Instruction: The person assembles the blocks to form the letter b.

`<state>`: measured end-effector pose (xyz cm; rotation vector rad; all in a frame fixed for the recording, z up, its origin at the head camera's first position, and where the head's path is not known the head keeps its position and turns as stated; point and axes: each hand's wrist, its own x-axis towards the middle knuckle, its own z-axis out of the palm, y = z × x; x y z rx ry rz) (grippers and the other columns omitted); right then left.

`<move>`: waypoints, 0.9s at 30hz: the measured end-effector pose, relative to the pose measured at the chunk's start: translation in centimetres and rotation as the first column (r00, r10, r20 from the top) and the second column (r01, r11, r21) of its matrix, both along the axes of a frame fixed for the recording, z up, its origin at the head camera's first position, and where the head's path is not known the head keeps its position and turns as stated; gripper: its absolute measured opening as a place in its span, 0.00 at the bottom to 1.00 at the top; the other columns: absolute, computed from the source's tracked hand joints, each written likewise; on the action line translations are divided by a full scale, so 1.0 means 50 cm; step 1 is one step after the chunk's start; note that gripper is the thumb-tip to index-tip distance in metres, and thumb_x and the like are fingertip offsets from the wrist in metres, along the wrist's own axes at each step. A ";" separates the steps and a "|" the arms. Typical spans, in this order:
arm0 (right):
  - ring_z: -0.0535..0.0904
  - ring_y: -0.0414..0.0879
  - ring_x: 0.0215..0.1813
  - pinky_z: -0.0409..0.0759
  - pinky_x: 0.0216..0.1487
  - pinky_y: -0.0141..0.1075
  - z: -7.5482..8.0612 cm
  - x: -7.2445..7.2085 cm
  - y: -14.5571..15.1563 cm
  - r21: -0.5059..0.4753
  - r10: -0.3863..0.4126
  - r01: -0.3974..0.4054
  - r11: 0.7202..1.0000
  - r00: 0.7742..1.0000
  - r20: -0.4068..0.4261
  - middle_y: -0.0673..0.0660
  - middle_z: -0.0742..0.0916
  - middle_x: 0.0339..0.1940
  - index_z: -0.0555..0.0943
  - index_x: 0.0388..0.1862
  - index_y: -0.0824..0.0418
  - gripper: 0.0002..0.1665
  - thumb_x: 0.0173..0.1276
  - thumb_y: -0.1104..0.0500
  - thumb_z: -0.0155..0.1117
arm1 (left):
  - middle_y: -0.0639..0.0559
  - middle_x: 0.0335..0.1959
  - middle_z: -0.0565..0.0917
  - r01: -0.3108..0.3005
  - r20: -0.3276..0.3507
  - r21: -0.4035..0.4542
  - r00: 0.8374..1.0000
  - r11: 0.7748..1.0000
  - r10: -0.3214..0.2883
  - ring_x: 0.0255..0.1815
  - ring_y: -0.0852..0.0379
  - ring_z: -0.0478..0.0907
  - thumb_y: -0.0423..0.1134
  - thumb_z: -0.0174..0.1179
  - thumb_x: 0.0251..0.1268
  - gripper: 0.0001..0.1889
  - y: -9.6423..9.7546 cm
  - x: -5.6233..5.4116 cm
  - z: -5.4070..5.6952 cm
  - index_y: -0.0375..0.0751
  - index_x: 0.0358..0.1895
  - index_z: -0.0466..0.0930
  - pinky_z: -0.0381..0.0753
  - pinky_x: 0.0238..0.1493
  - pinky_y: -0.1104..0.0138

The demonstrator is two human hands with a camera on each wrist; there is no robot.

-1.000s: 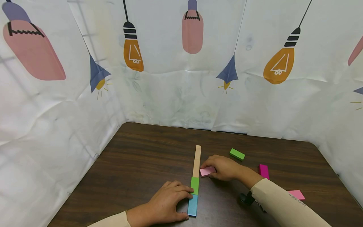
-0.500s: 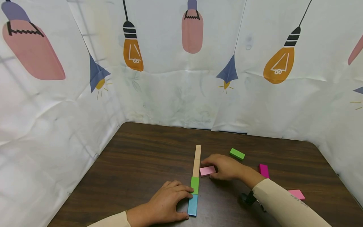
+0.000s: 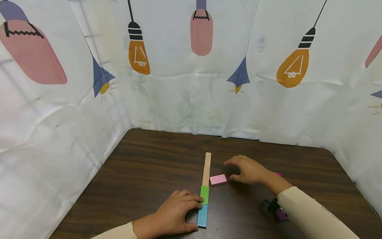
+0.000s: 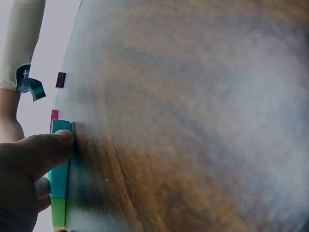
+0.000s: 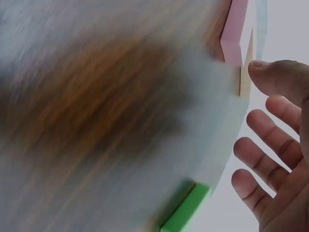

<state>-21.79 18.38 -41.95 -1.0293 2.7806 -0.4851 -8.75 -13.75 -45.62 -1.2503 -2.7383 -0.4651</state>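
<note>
A straight row on the table holds two tan blocks (image 3: 207,169), a green block (image 3: 204,193) and a blue block (image 3: 202,216) end to end. My left hand (image 3: 178,212) rests along the row's left side, fingertips where green meets blue and thumb at the blue block's near end. A light pink block (image 3: 218,180) lies crosswise, its left end right at the lower tan block. My right hand (image 3: 249,170) is raised to the right of the pink block, fingers spread and holding nothing. In the right wrist view, its thumb and fingers are apart, near another green block (image 5: 187,209).
The dark wood table (image 3: 155,159) has white printed cloth (image 3: 179,99) behind and at its sides. A purple block (image 3: 281,215) shows under the right sleeve, by a black wrist device (image 3: 270,205). A magenta block (image 3: 278,174) is mostly hidden by the right forearm.
My right hand has let go of the light pink block and moved up and to the right, now covering most of the far green block. The left hand stays in place.
</note>
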 end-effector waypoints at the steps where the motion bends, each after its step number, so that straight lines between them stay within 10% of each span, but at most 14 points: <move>1: 0.76 0.53 0.66 0.74 0.65 0.53 0.000 -0.001 0.006 0.002 -0.010 0.010 1.000 1.000 -0.008 0.52 0.83 0.62 0.80 0.66 0.55 0.31 0.65 0.53 0.75 | 0.68 0.64 0.78 0.001 -0.002 -0.001 1.000 1.000 -0.001 0.58 0.63 0.72 0.62 0.73 0.56 0.26 0.000 0.000 0.000 0.55 0.55 0.85 0.73 0.53 0.60; 27: 0.73 0.64 0.67 0.72 0.62 0.61 0.001 -0.022 0.129 -0.018 -0.211 0.211 0.977 0.977 -0.008 0.64 0.81 0.65 0.78 0.67 0.62 0.33 0.66 0.51 0.74 | 0.66 0.63 0.78 0.002 -0.014 0.004 1.000 1.000 -0.002 0.59 0.62 0.73 0.61 0.74 0.55 0.26 0.000 0.002 0.000 0.54 0.54 0.85 0.73 0.54 0.59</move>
